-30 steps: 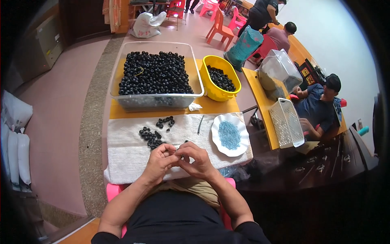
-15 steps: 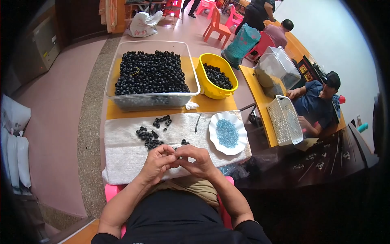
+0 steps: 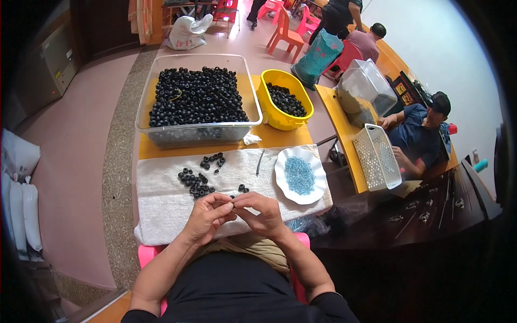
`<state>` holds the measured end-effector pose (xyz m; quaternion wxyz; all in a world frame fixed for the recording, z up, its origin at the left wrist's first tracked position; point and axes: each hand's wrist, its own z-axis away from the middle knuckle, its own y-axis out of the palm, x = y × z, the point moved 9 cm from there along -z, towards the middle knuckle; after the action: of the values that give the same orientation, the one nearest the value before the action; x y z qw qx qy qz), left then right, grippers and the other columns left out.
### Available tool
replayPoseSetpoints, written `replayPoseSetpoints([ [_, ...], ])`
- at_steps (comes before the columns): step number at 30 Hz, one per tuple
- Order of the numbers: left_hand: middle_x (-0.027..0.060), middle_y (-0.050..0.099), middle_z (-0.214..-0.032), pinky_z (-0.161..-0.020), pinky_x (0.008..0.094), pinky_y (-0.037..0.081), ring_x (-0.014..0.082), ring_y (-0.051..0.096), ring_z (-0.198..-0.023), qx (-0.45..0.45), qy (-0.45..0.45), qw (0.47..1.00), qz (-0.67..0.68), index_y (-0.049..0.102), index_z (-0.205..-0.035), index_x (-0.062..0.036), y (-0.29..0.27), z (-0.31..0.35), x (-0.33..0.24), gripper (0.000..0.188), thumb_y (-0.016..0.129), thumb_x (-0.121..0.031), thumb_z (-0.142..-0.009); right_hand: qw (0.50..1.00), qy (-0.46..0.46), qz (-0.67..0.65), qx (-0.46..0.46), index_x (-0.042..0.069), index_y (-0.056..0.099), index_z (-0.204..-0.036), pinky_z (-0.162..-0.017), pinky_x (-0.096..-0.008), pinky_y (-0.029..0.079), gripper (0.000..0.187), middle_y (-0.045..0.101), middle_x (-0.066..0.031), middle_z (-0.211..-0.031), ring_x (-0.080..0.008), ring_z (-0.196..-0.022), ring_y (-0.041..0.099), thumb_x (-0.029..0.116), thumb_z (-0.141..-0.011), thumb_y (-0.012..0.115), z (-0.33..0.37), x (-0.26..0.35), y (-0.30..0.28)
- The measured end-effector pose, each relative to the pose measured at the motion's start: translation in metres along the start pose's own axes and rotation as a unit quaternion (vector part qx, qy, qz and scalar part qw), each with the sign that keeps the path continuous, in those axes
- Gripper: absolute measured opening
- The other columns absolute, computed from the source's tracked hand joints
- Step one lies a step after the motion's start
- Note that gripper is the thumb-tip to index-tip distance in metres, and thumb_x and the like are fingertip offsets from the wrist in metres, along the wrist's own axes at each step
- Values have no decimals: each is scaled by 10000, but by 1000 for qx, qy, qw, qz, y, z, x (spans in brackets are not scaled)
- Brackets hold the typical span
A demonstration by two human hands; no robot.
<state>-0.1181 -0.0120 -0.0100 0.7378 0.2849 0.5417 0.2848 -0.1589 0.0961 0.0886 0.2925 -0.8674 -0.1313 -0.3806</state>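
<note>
Over the near part of a white towel (image 3: 161, 207), my left hand (image 3: 207, 215) and my right hand (image 3: 261, 214) meet with fingertips pinched together. Whatever lies between them is too small and covered to make out; a bit of black shows at the fingertips. Just beyond the left hand is a loose cluster of small black rings (image 3: 199, 185), with a few more rings (image 3: 243, 188) past the right hand. A white scalloped plate (image 3: 318, 191) to the right bears pale blue, clear little pieces (image 3: 299, 175). A thin dark strip (image 3: 260, 162) lies on the towel.
A large clear bin (image 3: 188, 137) of black rings and a yellow tub (image 3: 288, 121) stand on the table's far part, a crumpled tissue (image 3: 251, 139) beside them. At right, a co-worker (image 3: 423, 129) sits by another table with a white perforated basket (image 3: 371, 161) and a clear container (image 3: 366, 91).
My hands stay pinched together in nearly the same place, the right fingers slightly shifted. The whole view has moved a little. In the background, a standing person's legs have changed position.
</note>
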Motion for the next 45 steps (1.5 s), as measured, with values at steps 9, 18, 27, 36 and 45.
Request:
replayPoseSetpoints([
  [9, 74, 685, -953, -836, 306, 572, 153, 669, -862, -38, 66, 996, 43, 650, -1017, -24, -2, 1, -5, 108, 670, -52, -915, 980, -88, 161, -73, 39, 647, -958, -643, -346, 559, 249, 678, -108, -887, -268, -762, 674, -63, -733, 676, 5, 17, 5],
  [18, 37, 674, -919, -767, 260, 542, 111, 638, -829, -78, 97, 992, 25, 648, -998, -62, -5, 5, -8, 110, 691, -55, -897, 982, -74, 166, -52, 20, 622, -935, -654, -349, 548, 188, 662, -119, -878, -280, -771, 662, -43, -766, 672, -1, 19, 11],
  [27, 66, 685, -964, -825, 310, 568, 139, 660, -876, -85, 113, 990, 20, 639, -1003, -40, -14, 3, -3, 99, 664, -27, -908, 985, -56, 161, -20, 46, 579, -882, -679, -356, 540, 235, 658, -119, -856, -295, -785, 658, -82, -724, 697, -4, 13, 15],
  [36, 72, 683, -944, -829, 316, 572, 142, 664, -857, -79, 142, 986, -36, 634, -1008, -12, -10, 4, -9, 101, 656, -15, -909, 991, -46, 124, -28, 43, 556, -895, -640, -381, 504, 177, 625, -106, -840, -293, -737, 618, -52, -784, 657, -4, 10, 10],
  [45, 56, 680, -913, -809, 309, 571, 139, 666, -824, -109, 135, 985, -22, 634, -1009, -33, -14, 5, -11, 105, 669, -48, -912, 989, -39, 138, -33, 50, 551, -884, -622, -371, 499, 200, 621, -98, -823, -282, -719, 618, -63, -768, 667, -6, 11, 10],
])
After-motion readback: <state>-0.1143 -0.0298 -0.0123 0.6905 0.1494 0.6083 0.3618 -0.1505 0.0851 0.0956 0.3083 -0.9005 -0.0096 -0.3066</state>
